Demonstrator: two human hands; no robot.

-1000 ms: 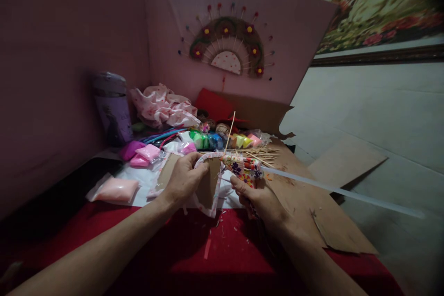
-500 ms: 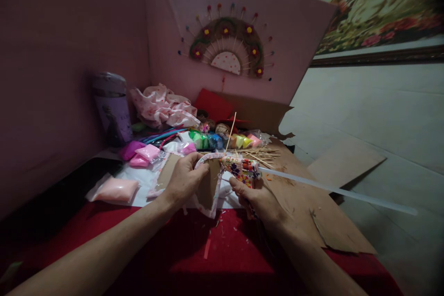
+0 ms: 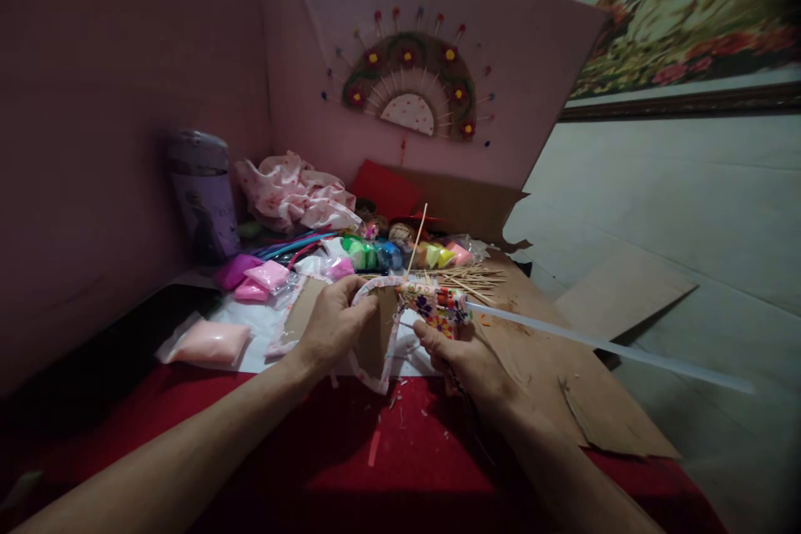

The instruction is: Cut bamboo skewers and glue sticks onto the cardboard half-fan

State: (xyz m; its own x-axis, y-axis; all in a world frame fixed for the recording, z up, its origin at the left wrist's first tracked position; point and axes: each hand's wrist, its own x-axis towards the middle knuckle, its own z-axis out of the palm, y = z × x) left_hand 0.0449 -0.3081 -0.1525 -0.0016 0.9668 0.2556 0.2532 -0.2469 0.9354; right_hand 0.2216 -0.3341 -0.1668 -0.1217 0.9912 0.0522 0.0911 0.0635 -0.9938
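My left hand [image 3: 338, 319] pinches a curved cardboard piece [image 3: 377, 334] edged with pink-and-white fabric, thumb on its face and fingers behind. My right hand [image 3: 466, 355] is wrapped round the handle of a hot glue gun [image 3: 436, 305] covered in flowered cloth. A long clear glue stick [image 3: 601, 342] juts from the gun's back end toward the right. The gun's tip is at the fabric edge of the cardboard; whether it touches, I cannot tell. One thin wooden stick [image 3: 417, 242] stands up at the cardboard's top edge near the gun.
A pile of wooden sticks [image 3: 472, 277] lies behind the gun on brown cardboard [image 3: 544, 384]. Bagged coloured clay [image 3: 209, 342] and a purple tumbler [image 3: 204, 200] stand left. Crumpled dotted fabric [image 3: 294, 192] is at the back. A decorated half-round fan [image 3: 410, 50] hangs on the pink board.
Almost nothing differs. Both hands keep their places on the cardboard and the glue gun, and the rear end of the glue stick sits very slightly lower.
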